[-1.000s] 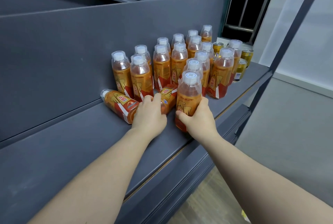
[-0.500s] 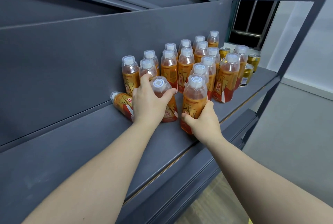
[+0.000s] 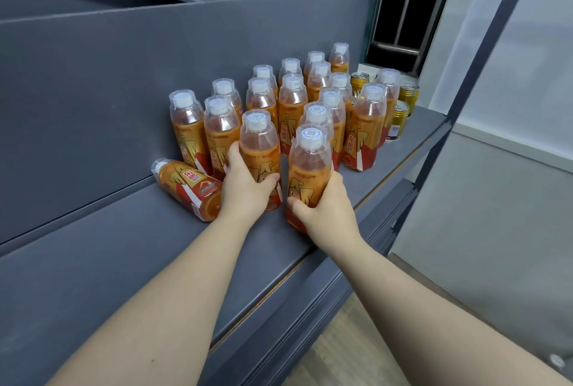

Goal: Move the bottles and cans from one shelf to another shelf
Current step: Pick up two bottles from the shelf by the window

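Observation:
Several orange drink bottles with clear caps stand in a cluster [image 3: 291, 100] on a dark grey shelf [image 3: 124, 261]. My left hand [image 3: 245, 187] grips an upright bottle [image 3: 259, 140] at its lower half. My right hand [image 3: 325, 209] grips another upright bottle [image 3: 308, 159] near the shelf's front edge. One bottle [image 3: 186, 184] lies on its side to the left of my left hand, against the back panel. Gold cans [image 3: 403, 106] stand at the far right of the cluster.
The shelf's grey back panel [image 3: 155, 60] rises behind the bottles. A metal frame post [image 3: 483, 44] stands at the shelf's right end. A lower shelf ledge [image 3: 341, 286] juts out under the front edge. A barred window [image 3: 409, 4] is beyond.
My left hand has stood a bottle that lay on its side upright and now holds it lower on its body. My right hand keeps its hold on the front bottle.

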